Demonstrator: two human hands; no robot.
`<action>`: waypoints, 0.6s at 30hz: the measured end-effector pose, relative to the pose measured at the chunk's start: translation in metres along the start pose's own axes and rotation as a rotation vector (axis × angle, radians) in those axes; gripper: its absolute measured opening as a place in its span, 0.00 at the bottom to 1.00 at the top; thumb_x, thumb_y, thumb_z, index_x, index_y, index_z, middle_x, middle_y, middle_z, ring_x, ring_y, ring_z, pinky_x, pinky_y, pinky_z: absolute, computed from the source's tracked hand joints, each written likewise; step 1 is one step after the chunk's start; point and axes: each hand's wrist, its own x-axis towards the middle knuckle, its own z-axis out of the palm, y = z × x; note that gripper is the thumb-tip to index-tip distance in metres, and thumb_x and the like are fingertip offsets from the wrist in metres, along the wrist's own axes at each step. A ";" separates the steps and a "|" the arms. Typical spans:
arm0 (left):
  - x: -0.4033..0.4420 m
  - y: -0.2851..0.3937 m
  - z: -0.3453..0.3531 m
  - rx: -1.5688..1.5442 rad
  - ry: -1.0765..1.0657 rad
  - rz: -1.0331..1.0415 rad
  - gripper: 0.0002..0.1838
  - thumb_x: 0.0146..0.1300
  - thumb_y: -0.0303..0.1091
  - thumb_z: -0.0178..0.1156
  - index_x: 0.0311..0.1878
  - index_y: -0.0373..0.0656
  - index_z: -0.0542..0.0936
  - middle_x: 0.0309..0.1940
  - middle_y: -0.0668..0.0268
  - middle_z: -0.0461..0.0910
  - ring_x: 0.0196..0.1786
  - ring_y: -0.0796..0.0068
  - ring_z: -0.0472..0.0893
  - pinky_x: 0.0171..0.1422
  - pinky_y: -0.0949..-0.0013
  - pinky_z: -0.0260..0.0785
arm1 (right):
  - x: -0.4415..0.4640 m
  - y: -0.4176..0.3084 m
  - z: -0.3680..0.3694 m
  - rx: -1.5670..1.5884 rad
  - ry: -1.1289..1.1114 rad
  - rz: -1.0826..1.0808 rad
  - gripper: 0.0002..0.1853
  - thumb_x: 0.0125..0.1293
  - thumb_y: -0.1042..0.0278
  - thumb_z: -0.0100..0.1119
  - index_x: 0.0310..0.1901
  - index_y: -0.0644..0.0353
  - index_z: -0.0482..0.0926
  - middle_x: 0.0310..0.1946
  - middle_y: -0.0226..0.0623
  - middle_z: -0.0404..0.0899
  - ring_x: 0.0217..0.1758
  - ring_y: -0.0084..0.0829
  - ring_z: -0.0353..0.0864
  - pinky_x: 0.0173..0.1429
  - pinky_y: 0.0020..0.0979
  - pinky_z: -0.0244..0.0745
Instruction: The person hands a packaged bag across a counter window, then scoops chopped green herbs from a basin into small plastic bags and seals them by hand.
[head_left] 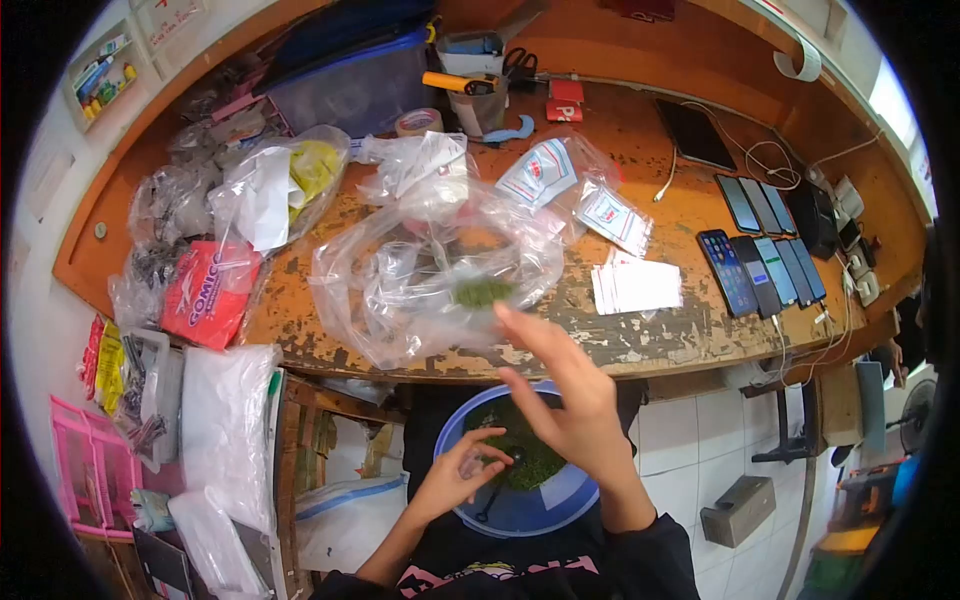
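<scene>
A blue basin (580,503) rests on the person's lap, with green shredded material (540,462) and a dark-handled tool inside. Over its left side is my left hand (462,470), fingers apart and holding nothing visible. My right hand (568,390) is raised above the basin's right rim near the table edge, thumb and index finger spread. Just beyond its fingertip, a blurred green clump (483,292) appears over or in a large clear plastic bag (390,290) lying open on the table; whether they touch is unclear.
Several phones (728,272) and a tablet (697,133) lie at the right with white cables. White paper slips (637,286) are near the middle. Plastic bags, a red package (208,295) and a blue-lidded box (350,95) occupy the left. A cup (478,105) stands behind.
</scene>
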 end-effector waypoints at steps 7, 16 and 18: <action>0.016 -0.050 0.007 -0.531 -0.028 0.121 0.24 0.69 0.36 0.54 0.65 0.47 0.60 0.42 0.67 0.72 0.36 0.83 0.72 0.37 0.79 0.65 | -0.084 0.016 -0.004 -0.023 -0.457 0.373 0.08 0.58 0.68 0.65 0.31 0.61 0.76 0.19 0.36 0.75 0.24 0.36 0.80 0.30 0.31 0.75; 0.038 -0.069 0.030 -0.719 -0.304 0.003 0.27 0.72 0.44 0.48 0.68 0.45 0.57 0.61 0.59 0.65 0.65 0.68 0.66 0.69 0.64 0.60 | -0.165 0.023 0.003 0.036 -0.278 0.726 0.08 0.63 0.71 0.61 0.41 0.65 0.79 0.30 0.35 0.80 0.31 0.22 0.77 0.36 0.23 0.72; 0.037 -0.040 0.031 -0.624 -0.327 -0.144 0.27 0.71 0.47 0.47 0.68 0.47 0.59 0.61 0.64 0.66 0.65 0.71 0.65 0.67 0.65 0.61 | -0.196 0.048 0.002 0.154 -0.227 0.744 0.08 0.64 0.70 0.60 0.41 0.66 0.79 0.32 0.34 0.80 0.32 0.22 0.78 0.37 0.23 0.73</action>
